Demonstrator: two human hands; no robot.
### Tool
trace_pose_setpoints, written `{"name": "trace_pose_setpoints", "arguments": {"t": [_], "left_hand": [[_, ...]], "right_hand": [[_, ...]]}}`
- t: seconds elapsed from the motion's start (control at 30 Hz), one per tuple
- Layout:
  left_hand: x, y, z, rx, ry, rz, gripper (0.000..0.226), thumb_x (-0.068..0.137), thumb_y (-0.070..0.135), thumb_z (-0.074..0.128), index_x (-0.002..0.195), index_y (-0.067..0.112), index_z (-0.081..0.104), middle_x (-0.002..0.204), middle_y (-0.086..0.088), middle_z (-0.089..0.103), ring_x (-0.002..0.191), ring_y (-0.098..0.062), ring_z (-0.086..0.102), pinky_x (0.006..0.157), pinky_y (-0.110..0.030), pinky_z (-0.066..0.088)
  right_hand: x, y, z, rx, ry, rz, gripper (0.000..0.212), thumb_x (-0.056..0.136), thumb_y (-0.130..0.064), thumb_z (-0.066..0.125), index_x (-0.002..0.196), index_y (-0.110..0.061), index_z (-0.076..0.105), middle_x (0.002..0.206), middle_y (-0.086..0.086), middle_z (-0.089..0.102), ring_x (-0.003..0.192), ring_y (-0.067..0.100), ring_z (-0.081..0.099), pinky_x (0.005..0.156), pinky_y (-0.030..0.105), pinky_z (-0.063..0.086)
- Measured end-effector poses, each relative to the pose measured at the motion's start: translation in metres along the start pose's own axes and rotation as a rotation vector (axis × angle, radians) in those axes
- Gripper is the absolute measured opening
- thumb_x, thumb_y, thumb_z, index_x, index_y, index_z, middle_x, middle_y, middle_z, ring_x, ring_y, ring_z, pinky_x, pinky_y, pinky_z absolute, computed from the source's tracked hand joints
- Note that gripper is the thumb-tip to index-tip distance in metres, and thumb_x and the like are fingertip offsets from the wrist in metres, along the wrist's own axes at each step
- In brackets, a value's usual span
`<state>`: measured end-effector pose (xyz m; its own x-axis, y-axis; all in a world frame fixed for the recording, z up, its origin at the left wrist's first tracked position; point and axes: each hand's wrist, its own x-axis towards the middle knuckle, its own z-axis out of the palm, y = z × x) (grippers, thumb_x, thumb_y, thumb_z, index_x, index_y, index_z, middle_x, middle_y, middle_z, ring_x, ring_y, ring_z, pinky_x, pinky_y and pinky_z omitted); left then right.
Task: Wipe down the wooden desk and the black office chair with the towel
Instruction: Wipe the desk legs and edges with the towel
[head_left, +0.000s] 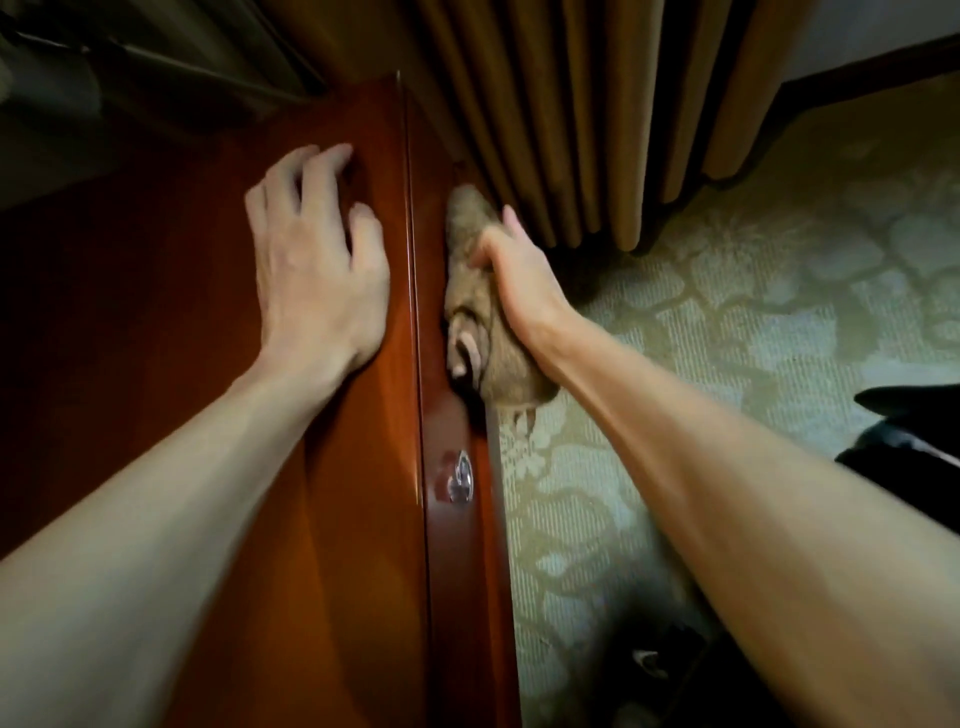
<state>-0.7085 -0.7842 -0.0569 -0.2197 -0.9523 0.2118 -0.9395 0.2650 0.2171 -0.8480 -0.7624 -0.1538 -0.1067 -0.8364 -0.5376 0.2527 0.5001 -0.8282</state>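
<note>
The 2 hands are apart. The left hand (317, 260) lies on the top of the wooden desk (182, 338), fingers spread and a little bent, holding nothing; it seems to support the body. The right hand (519, 280) grips the bunched brown towel (467, 322) and presses it against the vertical side face of the desk, just below the top edge and near the far corner. I judge that the step in hand is wiping this side face; the black office chair is not yet being wiped.

What could go wrong: the towel is a loose bundle, and 1 end hangs down below the hand. If the hand goes down along the face, this end may catch on the small metal fitting (460, 475) that sits lower on the same face, and the towel may be pulled out of the grip. The curtain (571, 130) hangs very close behind the hand, almost at the fingertips. A stroke toward the far corner may drag its folds, or may miss the part of the corner behind them. The person leans over the edge, so a slip of the left hand on the polished top would disturb the balance.

Around there is a patterned carpet (727, 312) beside the desk. At the right border there is a black shape (909, 426); I cannot tell whether it is the chair.
</note>
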Motion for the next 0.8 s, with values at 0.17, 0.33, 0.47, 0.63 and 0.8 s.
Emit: {"name": "trace_pose_setpoints", "arguments": {"t": [0.17,0.33,0.47,0.63,0.8], "left_hand": [[0.002,0.000,-0.001,-0.032,-0.032,-0.009,0.046,0.105,0.026,0.040,0.150,0.016,0.045,0.157,-0.008,0.038,0.145,-0.021,0.031,0.117,-0.022,0.023],[0.003,0.001,-0.002,-0.053,-0.045,-0.017,0.046,0.105,0.024,0.041,0.150,0.016,0.046,0.159,-0.008,0.037,0.146,-0.022,0.031,0.121,-0.032,0.025],[0.002,0.003,-0.004,-0.042,-0.049,-0.018,0.046,0.106,0.025,0.040,0.151,0.017,0.045,0.160,-0.007,0.037,0.146,-0.022,0.032,0.121,-0.034,0.027],[0.001,0.003,-0.004,-0.037,-0.051,-0.014,0.048,0.105,0.027,0.037,0.152,0.018,0.044,0.160,-0.006,0.036,0.147,-0.021,0.031,0.121,-0.034,0.027],[0.001,0.001,-0.003,-0.034,-0.039,-0.010,0.049,0.105,0.028,0.037,0.152,0.018,0.044,0.161,-0.006,0.036,0.148,-0.021,0.031,0.121,-0.032,0.026]], "right_hand": [[0.067,-0.052,-0.001,-0.135,0.035,-0.100,0.084,0.077,-0.051,0.047,0.157,-0.027,0.036,0.157,0.005,0.044,0.145,0.027,0.038,0.121,0.039,0.028],[0.072,-0.055,-0.003,-0.022,0.009,-0.077,0.080,0.064,-0.041,0.053,0.143,-0.028,0.057,0.138,0.005,0.063,0.127,0.025,0.057,0.113,0.044,0.042],[0.036,-0.037,0.000,0.025,-0.006,-0.096,0.093,0.061,-0.039,0.054,0.153,-0.035,0.043,0.149,0.000,0.052,0.138,0.021,0.045,0.118,0.044,0.034],[-0.059,0.014,-0.006,0.029,-0.204,-0.106,0.088,0.067,-0.040,0.057,0.150,-0.057,0.031,0.146,-0.016,0.049,0.135,0.004,0.045,0.117,0.034,0.034],[-0.141,0.044,-0.021,0.066,-0.227,-0.057,0.071,0.068,-0.026,0.060,0.138,-0.041,0.058,0.112,-0.013,0.071,0.105,0.009,0.068,0.098,0.043,0.055]]}}
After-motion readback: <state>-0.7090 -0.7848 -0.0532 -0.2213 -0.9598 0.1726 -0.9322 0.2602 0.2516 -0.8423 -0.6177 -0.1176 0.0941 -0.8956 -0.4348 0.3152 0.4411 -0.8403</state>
